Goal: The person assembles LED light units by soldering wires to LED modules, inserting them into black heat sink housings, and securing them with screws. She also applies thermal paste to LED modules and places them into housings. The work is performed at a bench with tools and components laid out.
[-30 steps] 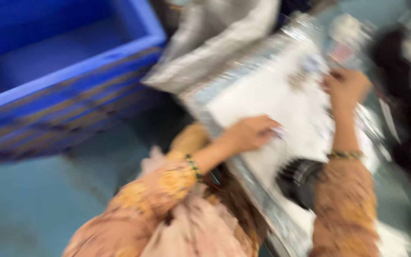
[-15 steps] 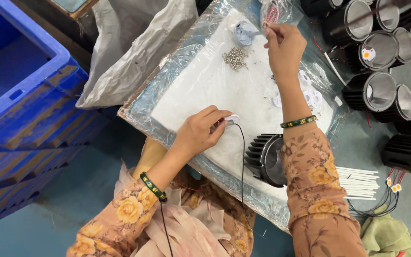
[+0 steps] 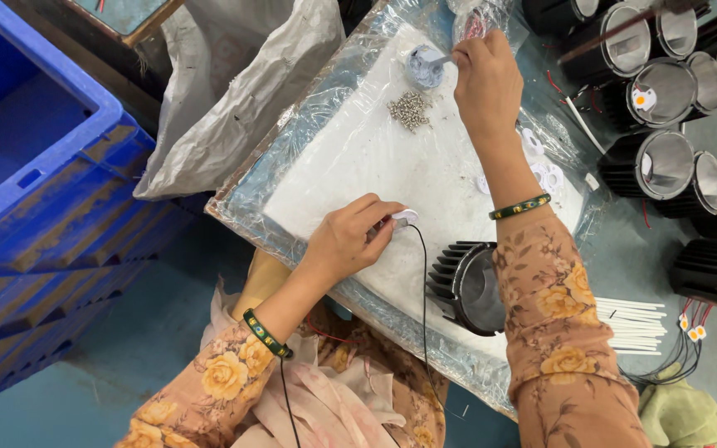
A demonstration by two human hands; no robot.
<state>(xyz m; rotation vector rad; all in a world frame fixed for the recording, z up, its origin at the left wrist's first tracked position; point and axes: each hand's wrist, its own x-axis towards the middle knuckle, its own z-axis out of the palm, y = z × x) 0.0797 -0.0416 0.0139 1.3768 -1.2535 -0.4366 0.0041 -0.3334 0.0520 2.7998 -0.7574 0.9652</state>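
Left hand: the left hand (image 3: 343, 245) sits at the near edge of the white board (image 3: 392, 158), fingers curled and pinching a small white disc (image 3: 404, 217) flat against it.
Wire: a thin black wire (image 3: 421, 299) runs from that disc off the near edge and down over the lap.
Lamp body, near: a black finned lamp housing (image 3: 466, 286) lies on its side at the near right corner of the board, touching the right forearm.
Right hand: the right hand (image 3: 487, 83) reaches to the far edge, fingers closed around a thin stick dipped in a small grey pot (image 3: 422, 66).
Screws: a loose heap of small silver screws (image 3: 409, 109) lies just beside the pot, near the far edge.
White rings: small white ring parts (image 3: 545, 170) are scattered along the right edge.
Risk: I'd say the sleeve could sweep the rings or screws off the board, and a tug on the wire could drag the disc out from under the fingers.
Surface: the board is wrapped in crinkled clear plastic, so small parts may slide.
Room: a blue crate (image 3: 39, 174) at the left, a grey sack (image 3: 234, 99) beyond, rows of black lamp housings (image 3: 665, 158) at the right, white sleeves (image 3: 632, 325) and a blue-green floor.
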